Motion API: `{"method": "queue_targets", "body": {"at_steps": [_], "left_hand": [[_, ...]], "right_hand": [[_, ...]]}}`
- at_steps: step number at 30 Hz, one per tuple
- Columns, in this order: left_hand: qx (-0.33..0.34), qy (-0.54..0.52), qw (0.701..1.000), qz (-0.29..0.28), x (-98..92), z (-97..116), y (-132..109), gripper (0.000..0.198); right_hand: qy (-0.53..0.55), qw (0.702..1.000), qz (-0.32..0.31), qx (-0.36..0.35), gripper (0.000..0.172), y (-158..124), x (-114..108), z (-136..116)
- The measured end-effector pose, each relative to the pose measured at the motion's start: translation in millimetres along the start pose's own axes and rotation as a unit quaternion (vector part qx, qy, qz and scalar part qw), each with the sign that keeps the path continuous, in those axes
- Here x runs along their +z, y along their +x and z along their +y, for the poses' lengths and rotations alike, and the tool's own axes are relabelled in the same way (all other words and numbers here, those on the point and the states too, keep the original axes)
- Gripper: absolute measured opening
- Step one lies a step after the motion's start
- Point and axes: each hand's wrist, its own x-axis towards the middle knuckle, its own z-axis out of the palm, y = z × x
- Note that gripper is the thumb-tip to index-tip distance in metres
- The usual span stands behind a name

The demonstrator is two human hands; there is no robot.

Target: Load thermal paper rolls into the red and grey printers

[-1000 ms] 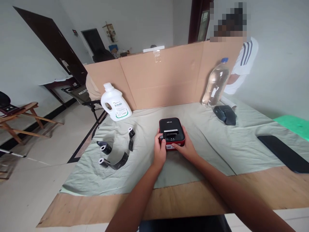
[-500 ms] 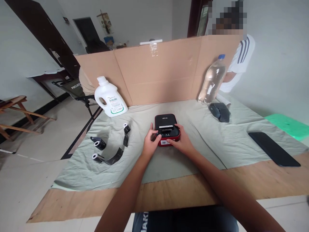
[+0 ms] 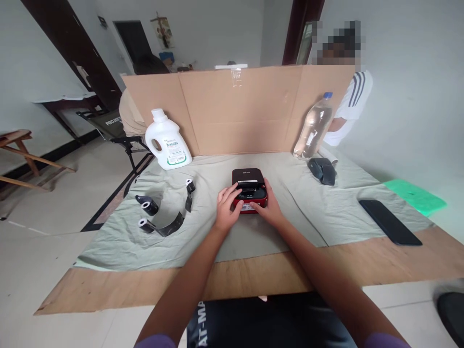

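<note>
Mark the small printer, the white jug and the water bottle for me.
small printer (image 3: 248, 175): head view, on its black lid.
white jug (image 3: 170, 147): head view, on its body.
water bottle (image 3: 312, 128): head view, on its clear body.

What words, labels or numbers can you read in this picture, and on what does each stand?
"PROJE", cut off: back of the chair.
"AT-M", cut off: the person's dark clothing.
Label on the jug, logo and sticker on the printer, label on the bottle: too small to read.

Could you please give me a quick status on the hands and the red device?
Left hand and right hand holding red device. Device flat on cloth. Black rolls apart, left.
</note>
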Motion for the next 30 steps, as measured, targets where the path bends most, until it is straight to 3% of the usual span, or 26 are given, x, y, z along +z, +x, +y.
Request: {"method": "queue_targets", "body": {"at_steps": [6, 14, 22, 30], "left_hand": [[0.015, 0.03, 0.999, -0.027, 1.4, 4.1, 0.9, 0.034], [0.028, 0.046, 0.998, -0.031, -3.6, 4.4, -1.0, 0.032], [0.042, 0.027, 0.998, -0.034, -4.3, 0.6, 0.8, 0.031], [0.064, 0.072, 0.995, -0.03, -5.2, -0.4, 1.1, 0.03]], "right_hand": [[0.003, 1.0, -0.008, 0.02, 0.104, -0.1, -6.7, -2.6], [-0.02, 1.0, -0.019, -0.008, 0.094, 1.6, -10.0, -7.0], [-0.039, 0.997, -0.042, -0.049, 0.058, 4.9, -15.3, -9.0], [-0.011, 0.999, -0.02, -0.044, 0.053, 4.2, -9.7, -3.2]]}}
